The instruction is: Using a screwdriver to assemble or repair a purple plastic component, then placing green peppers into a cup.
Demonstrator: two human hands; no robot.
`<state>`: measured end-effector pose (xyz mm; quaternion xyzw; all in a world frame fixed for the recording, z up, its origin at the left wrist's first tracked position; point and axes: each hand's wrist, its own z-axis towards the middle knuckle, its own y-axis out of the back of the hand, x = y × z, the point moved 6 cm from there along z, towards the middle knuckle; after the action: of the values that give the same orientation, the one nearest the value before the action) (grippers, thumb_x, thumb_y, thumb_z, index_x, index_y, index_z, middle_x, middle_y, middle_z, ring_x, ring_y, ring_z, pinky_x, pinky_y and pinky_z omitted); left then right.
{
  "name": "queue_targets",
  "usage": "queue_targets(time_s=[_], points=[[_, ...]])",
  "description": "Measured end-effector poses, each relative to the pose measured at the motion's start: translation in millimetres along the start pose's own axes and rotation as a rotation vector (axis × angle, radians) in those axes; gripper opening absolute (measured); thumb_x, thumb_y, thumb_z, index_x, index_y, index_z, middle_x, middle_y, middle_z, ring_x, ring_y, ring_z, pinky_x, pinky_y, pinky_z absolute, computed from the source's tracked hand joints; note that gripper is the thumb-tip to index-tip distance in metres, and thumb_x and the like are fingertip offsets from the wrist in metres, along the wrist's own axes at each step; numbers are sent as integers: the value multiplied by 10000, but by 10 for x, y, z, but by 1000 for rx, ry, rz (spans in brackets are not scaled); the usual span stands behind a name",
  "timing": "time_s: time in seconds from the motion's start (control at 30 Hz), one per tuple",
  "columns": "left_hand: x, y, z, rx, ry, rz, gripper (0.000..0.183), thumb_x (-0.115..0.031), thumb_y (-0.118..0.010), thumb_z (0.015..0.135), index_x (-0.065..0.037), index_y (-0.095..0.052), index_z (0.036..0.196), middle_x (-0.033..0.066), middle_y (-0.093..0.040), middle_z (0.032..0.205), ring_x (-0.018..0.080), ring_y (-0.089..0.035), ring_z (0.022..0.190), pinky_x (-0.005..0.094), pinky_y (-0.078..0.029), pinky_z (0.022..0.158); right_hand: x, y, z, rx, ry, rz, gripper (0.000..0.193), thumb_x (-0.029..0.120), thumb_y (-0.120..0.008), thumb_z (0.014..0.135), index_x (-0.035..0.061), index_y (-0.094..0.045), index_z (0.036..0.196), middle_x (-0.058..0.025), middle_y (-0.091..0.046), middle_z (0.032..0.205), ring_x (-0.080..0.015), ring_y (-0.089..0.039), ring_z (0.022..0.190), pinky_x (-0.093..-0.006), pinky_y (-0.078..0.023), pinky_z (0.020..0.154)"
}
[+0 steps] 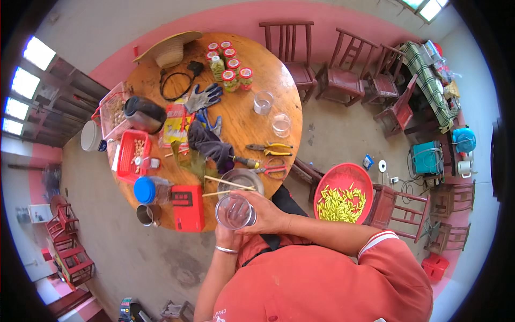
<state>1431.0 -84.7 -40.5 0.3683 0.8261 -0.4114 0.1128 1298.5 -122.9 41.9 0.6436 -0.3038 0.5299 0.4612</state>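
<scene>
- while i am watching from afar through the head camera, the clear jar [233, 210] is sitting in the person's hands, in front of the red shirt [322, 279] and by the near edge of the wooden table [263, 64].
- the right hand [265, 212] is gripping the jar's side, its fingers curving around the wall.
- the left hand [226, 236] is lying close under the jar; its fingers are mostly hiding from me, so i cannot tell whether they are clasping or only propping it.
- i am judging the jar light and stiff, since its see-through wall is looking thin and nothing is showing inside.
- i am not managing to tell glass from plastic, so i am treating it as fragile: hard squeezing could be risking a crack or a dent.
- its smooth surface is probably offering little grip, especially with damp fingers.
- i am favouring a broad hold around the middle of the wall, one palm supporting the base, and leaving the rim free.
- just beyond, the metal bowl [260, 181] is resting with chopsticks [229, 183] lying across it, so i am minding knocks there.
</scene>
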Motion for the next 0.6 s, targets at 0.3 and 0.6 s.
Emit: queue_targets(time_s=[0.3,0.6], points=[[-662,-1326,1425,-136,-471,1226,429,-35,-630,804,-13,-507,1215,115,-532,1157,217,-557,1011,312,-467,867,-2059,1123,1346,-311,-69,-201,835,224,-800,653,38,-360,1338,-177,-439,1345,-351,-426,1237,-405,-348,1039],[27,-2629,3115,-19,-697,1921,928,-191,-835,596,-58,-330,1363,209,-414,1316,364,-375,1244,418,-351,1043,-2691,1054,1561,-160,-101,101,733,222,-697,727,13,-360,1343,-228,-414,1353,-391,-397,1249,-436,-333,1054]])
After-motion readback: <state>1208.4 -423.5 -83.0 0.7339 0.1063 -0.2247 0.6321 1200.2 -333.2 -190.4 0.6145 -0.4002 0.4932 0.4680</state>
